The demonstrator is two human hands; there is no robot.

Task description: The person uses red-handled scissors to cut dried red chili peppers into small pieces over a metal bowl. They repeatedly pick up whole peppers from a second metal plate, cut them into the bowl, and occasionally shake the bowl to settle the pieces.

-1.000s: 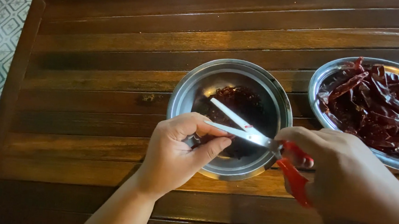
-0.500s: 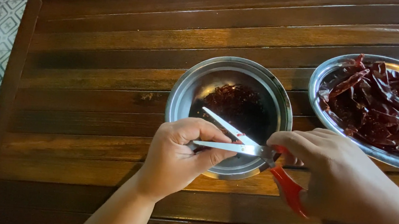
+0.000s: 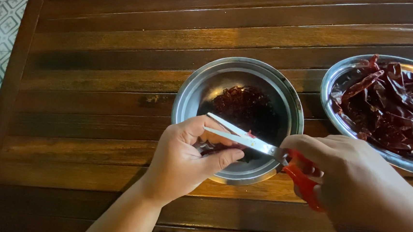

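**Chili held over bowl, scissors on it**

I see the left hand [image 3: 184, 158] pinching a dried chili [image 3: 218, 148] over the steel bowl [image 3: 188, 93], prob. so cut bits drop onto the pile of pieces [image 3: 243, 106] inside. Right hand [image 3: 357, 175] is closed thru the red handles of the scissors [image 3: 258, 144]; blades slightly apart, pointing to 9 o'clock, w/ the chili just below them at the fingertips. Plate of whole chilies [image 3: 386, 102] sits at 3 o'clock on the table [image 3: 98, 74].
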